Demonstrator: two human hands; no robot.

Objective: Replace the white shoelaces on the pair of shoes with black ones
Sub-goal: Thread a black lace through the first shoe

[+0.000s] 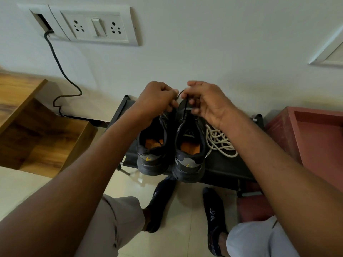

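Black lace rises from the right shoe (paired with left shoe on the dark rack), pinched by both left hand and right hand; white laces lie beside.

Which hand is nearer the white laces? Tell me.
Right. The right hand is just above the white laces; the left hand is beyond both shoes.
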